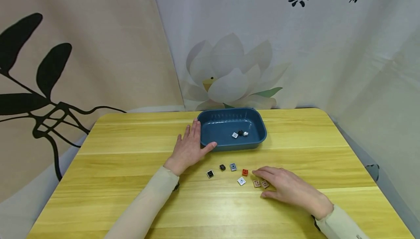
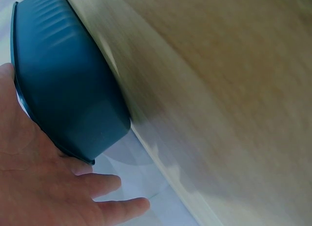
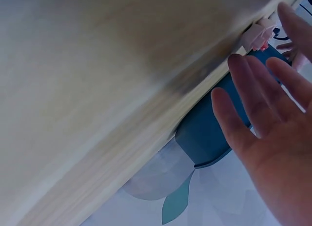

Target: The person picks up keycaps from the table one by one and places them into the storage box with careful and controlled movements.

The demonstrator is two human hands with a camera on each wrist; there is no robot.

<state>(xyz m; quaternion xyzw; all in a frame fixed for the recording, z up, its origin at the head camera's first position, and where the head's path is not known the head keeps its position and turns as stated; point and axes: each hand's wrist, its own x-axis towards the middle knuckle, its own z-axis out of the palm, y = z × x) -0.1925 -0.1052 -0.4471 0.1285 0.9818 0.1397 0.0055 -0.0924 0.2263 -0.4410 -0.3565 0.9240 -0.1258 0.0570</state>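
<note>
My left hand (image 1: pixel 188 149) rests against the left side of a blue plastic tray (image 1: pixel 210 146), fingers straight along the rim and thumb at the front corner. In the left wrist view those fingers lie along the tray's outer wall (image 2: pixel 68 74). Over on the right, my right hand (image 1: pixel 288 188) hovers low with fingers spread, holding nothing visible. Nearest to it are two brownish keycaps (image 1: pixel 257 183) and a red keycap (image 1: pixel 245 172). Further left lie a white keycap (image 1: pixel 241 181), a grey-blue keycap (image 1: pixel 233 166), a dark piece (image 1: pixel 222 167) and a black keycap (image 1: pixel 210 173).
Inside the tray sit a white keycap (image 1: pixel 234 135), a small black piece (image 1: pixel 240 132) and a small white piece (image 1: pixel 245 134). The wooden table (image 1: pixel 131 137) ends just behind the tray, where a printed curtain (image 1: pixel 157 49) hangs.
</note>
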